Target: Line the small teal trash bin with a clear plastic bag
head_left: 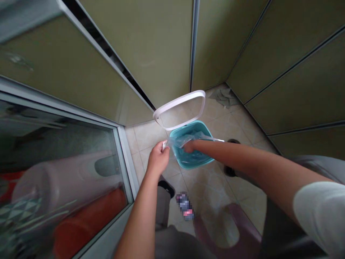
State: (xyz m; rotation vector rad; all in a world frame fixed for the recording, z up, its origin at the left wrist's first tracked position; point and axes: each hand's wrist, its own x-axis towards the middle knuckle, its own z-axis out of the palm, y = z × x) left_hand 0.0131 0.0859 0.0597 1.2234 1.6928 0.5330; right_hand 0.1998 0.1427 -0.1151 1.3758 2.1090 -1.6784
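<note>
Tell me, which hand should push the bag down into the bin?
Probably the right hand: it already reaches inside the teal bin, into the clear bag. The left hand is outside, pinching the bag's edge at the rim.

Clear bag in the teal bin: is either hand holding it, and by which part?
The left hand pinches the clear bag by its top edge at the bin's near-left rim. The right hand reaches into the bag's mouth; its grip cannot be told.
</note>
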